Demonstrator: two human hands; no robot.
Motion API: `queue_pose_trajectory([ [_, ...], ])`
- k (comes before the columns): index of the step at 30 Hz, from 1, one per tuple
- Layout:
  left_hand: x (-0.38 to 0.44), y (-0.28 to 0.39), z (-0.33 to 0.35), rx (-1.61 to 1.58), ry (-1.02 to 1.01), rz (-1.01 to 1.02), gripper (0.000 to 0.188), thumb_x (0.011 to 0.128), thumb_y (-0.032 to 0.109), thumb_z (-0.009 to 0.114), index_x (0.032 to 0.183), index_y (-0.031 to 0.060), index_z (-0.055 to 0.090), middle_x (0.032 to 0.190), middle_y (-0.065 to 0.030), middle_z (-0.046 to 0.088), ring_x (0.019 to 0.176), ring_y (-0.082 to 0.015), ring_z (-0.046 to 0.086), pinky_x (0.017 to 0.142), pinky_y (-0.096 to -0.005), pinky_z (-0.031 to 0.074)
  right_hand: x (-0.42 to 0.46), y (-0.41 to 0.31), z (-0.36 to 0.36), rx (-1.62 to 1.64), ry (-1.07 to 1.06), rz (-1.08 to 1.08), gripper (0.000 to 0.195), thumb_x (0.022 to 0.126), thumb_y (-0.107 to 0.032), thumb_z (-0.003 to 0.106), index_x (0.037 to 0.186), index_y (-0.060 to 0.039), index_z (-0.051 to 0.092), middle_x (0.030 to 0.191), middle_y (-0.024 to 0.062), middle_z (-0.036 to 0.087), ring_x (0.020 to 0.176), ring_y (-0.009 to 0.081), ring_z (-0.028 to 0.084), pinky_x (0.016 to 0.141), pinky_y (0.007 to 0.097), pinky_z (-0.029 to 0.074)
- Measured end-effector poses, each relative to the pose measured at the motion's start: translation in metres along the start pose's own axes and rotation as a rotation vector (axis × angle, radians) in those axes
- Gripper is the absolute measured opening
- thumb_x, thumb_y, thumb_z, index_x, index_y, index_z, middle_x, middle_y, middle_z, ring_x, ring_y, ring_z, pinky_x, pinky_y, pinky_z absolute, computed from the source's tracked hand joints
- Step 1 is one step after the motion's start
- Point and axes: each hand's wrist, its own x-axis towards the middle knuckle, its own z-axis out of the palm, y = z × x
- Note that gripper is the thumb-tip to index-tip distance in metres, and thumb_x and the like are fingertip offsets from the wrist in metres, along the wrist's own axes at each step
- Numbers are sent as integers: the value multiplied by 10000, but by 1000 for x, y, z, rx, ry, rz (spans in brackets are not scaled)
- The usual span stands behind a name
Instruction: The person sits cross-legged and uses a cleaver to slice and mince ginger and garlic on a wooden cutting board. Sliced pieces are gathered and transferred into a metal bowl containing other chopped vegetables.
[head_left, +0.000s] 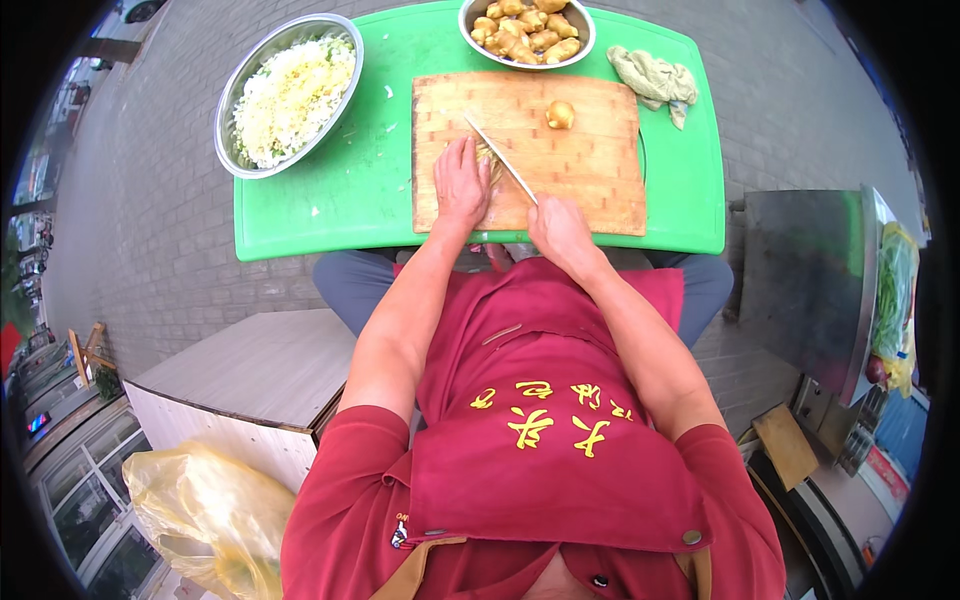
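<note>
A wooden cutting board (592, 180) lies on a green plastic table (337, 217). My right hand (561, 231) grips the handle of a kitchen knife (502, 160), its blade pointing up and to the left over the board. Beside the blade, my left hand (461, 180) rests with fingers together on thin pale cut strips (495, 169), partly hidden by hand and knife. Whether it grips them I cannot tell. One peeled, knobby root piece (560, 115), like ginger, sits on the board's upper right. More such roots (517, 31) fill a metal bowl (526, 66) beyond the board.
A large metal bowl (225, 142) of chopped white, yellow and green food (296, 97) stands at the left. A crumpled cloth (654, 77) lies at the table's right. A metal-topped stand (806, 277) is right of me; a wooden cabinet (247, 367) and plastic bag (214, 510) are left.
</note>
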Motion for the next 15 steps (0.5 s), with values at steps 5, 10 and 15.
queue_pose_trajectory([
  [5,-1,-3,4,-19,36,4,442,957,203,717,1346,8,639,1310,-183,614,1255,-386,555,1086,-512,432,-9,-12,-19,-20,24,27,274,977,-152,549,896,73,682,776,353,669,782,538,690,750,600,557],
  [10,-3,4,3,13,41,-11,442,932,197,747,1327,21,654,1278,-172,620,1221,-371,563,1065,-498,446,-17,-20,-30,-32,-12,-26,263,981,-137,546,891,73,677,767,355,667,769,547,686,745,600,558],
  [15,-3,6,4,-11,62,-9,458,941,176,754,1344,-7,635,1289,-192,614,1186,-398,564,1041,-500,462,-18,-18,-21,-51,-61,14,250,981,-124,553,886,69,679,761,359,662,760,552,683,730,606,556],
])
